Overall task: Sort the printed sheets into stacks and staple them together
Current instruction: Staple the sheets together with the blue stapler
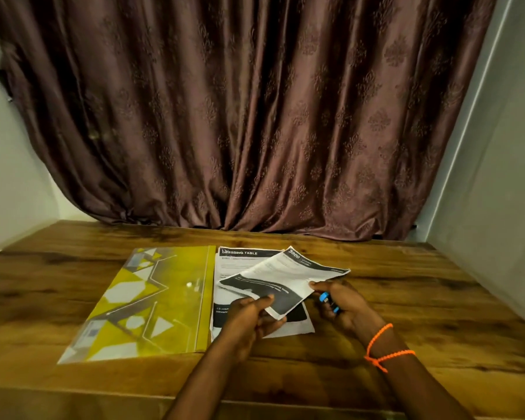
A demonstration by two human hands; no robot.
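A printed sheet headed "DRESSING TABLE" point(234, 262) lies flat on the wooden table point(406, 298). Above it a second printed sheet point(285, 277) with dark bands is lifted and turned at an angle. My left hand point(252, 313) pinches its near corner between thumb and fingers. My right hand point(343, 304) touches the sheet's right edge with its fingertips while a small blue stapler point(328, 301) sits in its curled fingers. Most of the stapler is hidden by the hand.
A yellow plastic folder point(152, 301) with white and grey shapes lies left of the sheets, touching their edge. A brown patterned curtain point(255, 116) hangs behind the table. A wall point(491, 192) stands at the right. An orange cord circles my right wrist.
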